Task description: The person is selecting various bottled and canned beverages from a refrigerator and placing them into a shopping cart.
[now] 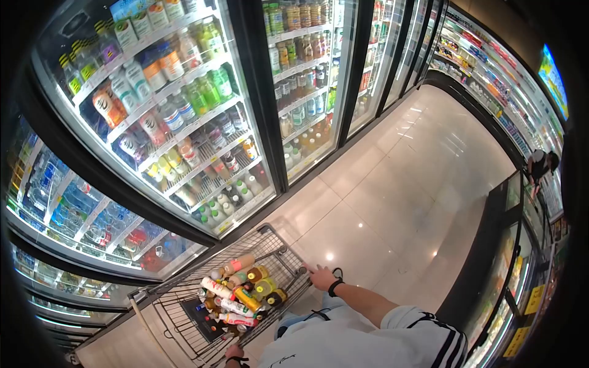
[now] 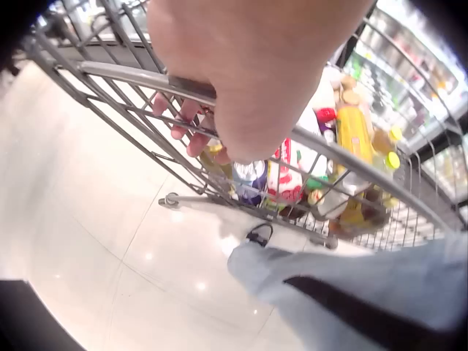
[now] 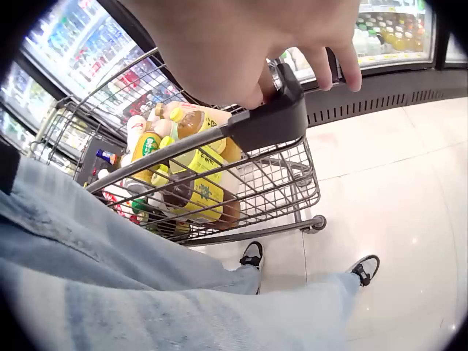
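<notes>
"While both hands are on the shopping cart point(image 1: 197, 260), where does each one sit?"

"The left hand point(image 2: 248, 66) grips the grey handle bar point(image 2: 124, 73), and its fingers point(image 2: 183, 124) curl under the bar. The right hand point(image 3: 234, 44) is at the other end, well apart from the left. Its fingers bend over the black end cap point(image 3: 270, 121) at the handle's corner, and a black wristband point(image 1: 334, 286) sits on that wrist."

"And the cart itself?"

"It stands on the pale tiled floor point(image 1: 392, 202), right in front of the person's jeans point(image 3: 110, 241). One long side is near the glass-doored coolers point(image 1: 178, 116), which are full of bottled drinks. The wire basket holds a heap of drink bottles point(image 1: 242, 294), most lying on their sides. Among them, a yellow-labelled bottle point(image 3: 197, 164) rests against the wire nearest the handle."

"Anything else about?"

"More coolers line the far side of the aisle, and another person point(image 1: 540, 164) stands there, small at the right edge."
</notes>
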The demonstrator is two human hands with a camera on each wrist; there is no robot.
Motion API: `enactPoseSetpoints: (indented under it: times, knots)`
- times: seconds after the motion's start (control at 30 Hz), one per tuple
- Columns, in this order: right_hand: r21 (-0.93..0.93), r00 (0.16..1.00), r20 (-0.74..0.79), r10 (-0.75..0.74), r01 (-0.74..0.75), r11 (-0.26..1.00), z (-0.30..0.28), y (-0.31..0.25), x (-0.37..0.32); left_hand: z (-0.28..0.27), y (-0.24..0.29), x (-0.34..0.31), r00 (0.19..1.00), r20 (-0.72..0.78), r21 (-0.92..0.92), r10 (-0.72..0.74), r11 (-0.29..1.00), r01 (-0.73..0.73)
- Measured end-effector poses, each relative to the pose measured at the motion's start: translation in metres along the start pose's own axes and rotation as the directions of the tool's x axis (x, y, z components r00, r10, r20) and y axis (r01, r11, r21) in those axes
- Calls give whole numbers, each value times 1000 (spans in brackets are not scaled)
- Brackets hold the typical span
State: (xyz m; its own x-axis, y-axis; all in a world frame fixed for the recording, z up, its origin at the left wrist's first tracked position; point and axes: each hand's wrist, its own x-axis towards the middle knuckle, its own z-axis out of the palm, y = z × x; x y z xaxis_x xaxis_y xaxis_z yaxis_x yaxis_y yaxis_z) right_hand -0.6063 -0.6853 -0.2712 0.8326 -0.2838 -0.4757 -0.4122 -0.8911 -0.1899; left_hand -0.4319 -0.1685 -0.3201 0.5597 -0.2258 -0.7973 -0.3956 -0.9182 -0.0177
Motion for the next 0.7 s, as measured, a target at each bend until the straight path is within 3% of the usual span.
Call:
enactPoseSetpoints:
  times: [0.1, 0.13, 0.23, 0.27, 0.4, 0.47, 0.7]
  knots:
    - [67, 988, -77, -133, 138, 988, -2, 43, -1, -31, 68, -20, 936, 95, -29, -339, 939, 343]
    - [58, 986, -75, -151, 156, 986, -1, 54, 3, -17, 81, -7, 898, 13, 32, -439, 898, 438]
    - [86, 983, -21, -181, 182, 980, -2, 72, 9, -22, 131, -9, 913, -67, -8, -402, 915, 403]
    - [45, 981, 8, -192, 191, 981, -4, 78, 8, -26, 142, -8, 922, -12, -38, -388, 921, 387]
    - [-5, 970, -14, -244, 244, 970, -12, 102, 11, -25, 180, -20, 901, -180, -6, -396, 916, 401]
    - [4, 969, -12, -245, 245, 969, -18, 110, 9, -13, 173, -14, 918, -290, -72, -269, 963, 260]
    - [90, 986, 58, -158, 153, 984, -20, 141, 17, -50, 213, -13, 981, -102, -74, -164, 985, 157]
